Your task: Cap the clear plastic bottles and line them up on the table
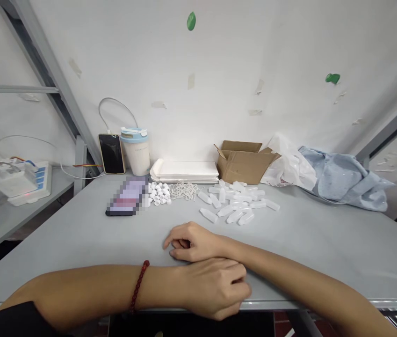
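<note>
My left hand [217,286], with a red bead bracelet [138,286] at its wrist, lies near the table's front edge with its fingers curled closed. It rests against my right forearm, and nothing shows in it. Just beyond, my right hand [194,242] rests on the grey table top, fingers loosely bent, with a gap between thumb and forefinger and nothing held. Past the right hand lie loose translucent plastic tubes [235,202] with narrowed ends. Left of them are a pile of thin white strings or bands [183,191] and a heap of small white caps [159,193].
Along the wall stand a phone [111,153], a lidded cup [137,154], a white stack [186,169], a cardboard box [243,164], a plastic bag [287,164] and blue cloth-like material [345,178]. A blurred-screen phone [126,196] lies left; a power strip [32,185] is on a side table.
</note>
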`<state>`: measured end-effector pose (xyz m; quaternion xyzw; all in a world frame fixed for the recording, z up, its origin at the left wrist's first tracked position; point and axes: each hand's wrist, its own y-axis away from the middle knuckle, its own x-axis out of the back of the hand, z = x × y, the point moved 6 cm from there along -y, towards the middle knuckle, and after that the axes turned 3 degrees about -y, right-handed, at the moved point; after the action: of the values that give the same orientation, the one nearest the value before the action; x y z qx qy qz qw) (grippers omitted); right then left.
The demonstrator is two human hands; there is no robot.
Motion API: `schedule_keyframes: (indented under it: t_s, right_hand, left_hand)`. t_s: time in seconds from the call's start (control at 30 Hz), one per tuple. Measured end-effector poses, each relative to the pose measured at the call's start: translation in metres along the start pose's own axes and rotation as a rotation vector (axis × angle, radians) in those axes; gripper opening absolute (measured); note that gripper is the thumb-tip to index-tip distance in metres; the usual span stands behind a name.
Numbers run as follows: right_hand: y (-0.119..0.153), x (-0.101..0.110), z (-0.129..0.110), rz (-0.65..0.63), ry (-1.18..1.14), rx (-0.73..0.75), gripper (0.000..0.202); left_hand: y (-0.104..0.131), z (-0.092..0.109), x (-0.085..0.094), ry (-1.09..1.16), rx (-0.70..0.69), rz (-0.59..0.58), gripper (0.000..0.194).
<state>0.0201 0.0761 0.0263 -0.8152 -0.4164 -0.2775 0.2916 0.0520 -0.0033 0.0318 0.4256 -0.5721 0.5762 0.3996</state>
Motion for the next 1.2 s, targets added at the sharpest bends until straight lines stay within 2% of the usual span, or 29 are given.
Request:
schedule_keyframes:
  t_s: [0.07,0.13,0.2,0.3,0.37,0.43,0.47,0.5,0.53,0.6,0.67,0.73,0.8,0.83,0.93,1.0,1.2]
  right_hand:
    - [0.001,0.001,-0.005,0.057,0.163,0.089,0.023]
    - [0.002,-0.003,-0.01,0.056,0.351,0.168,0.024]
    - [0.001,-0.011,-0.012,0.016,0.505,0.196,0.025]
    - [-0.002,-0.017,-0.011,0.022,0.635,0.19,0.023]
    - [-0.002,-0.013,-0.011,0.029,0.712,0.208,0.022]
    - [0.002,0.004,-0.01,0.06,0.802,0.217,0.022]
    - [0.005,0.02,-0.009,0.117,0.838,0.194,0.024]
    - [0.011,0.041,-0.009,0.236,0.842,0.153,0.024]
    - [0.018,0.064,-0.009,0.351,0.817,0.117,0.022]
    - [0.038,0.109,-0.007,0.616,0.784,-0.013,0.016]
    - [0.058,0.137,-0.003,0.777,0.76,-0.128,0.013]
    - [0.07,0.143,0.004,0.809,0.741,-0.202,0.013]
    - [0.073,0.131,0.009,0.737,0.761,-0.209,0.014]
    - [0.072,0.12,0.011,0.661,0.762,-0.196,0.014]
    - [0.065,0.091,0.014,0.473,0.783,-0.171,0.012]
    - [0.062,0.079,0.015,0.394,0.793,-0.178,0.016]
    - [0.062,0.068,0.018,0.281,0.867,-0.221,0.024]
  left_hand:
    - [-0.001,0.005,0.007,-0.042,-0.069,0.07,0.01]
    - [-0.001,0.01,0.01,-0.078,-0.143,0.126,0.013]
    - [-0.001,0.014,0.008,-0.103,-0.174,0.15,0.017]
    - [0.0,0.018,0.001,-0.152,-0.185,0.151,0.015]
    - [0.002,0.017,0.005,-0.215,-0.202,0.173,0.016]
    - [0.007,0.009,0.023,-0.285,-0.212,0.255,0.021]
    - [0.011,-0.001,0.037,-0.315,-0.176,0.317,0.024]
    - [0.017,-0.013,0.056,-0.353,-0.138,0.412,0.021]
    - [0.025,-0.03,0.076,-0.394,-0.032,0.509,0.017]
    - [0.045,-0.071,0.11,-0.443,0.286,0.624,0.013]
    - [0.069,-0.107,0.129,-0.481,0.574,0.675,0.014]
    - [0.083,-0.134,0.125,-0.439,0.719,0.587,0.018]
    - [0.087,-0.147,0.106,-0.386,0.726,0.442,0.018]
    - [0.087,-0.15,0.095,-0.373,0.718,0.373,0.018]
    - [0.084,-0.148,0.063,-0.366,0.65,0.203,0.02]
    - [0.084,-0.145,0.05,-0.382,0.609,0.133,0.024]
    - [0.091,-0.147,0.033,-0.463,0.615,-0.005,0.037]
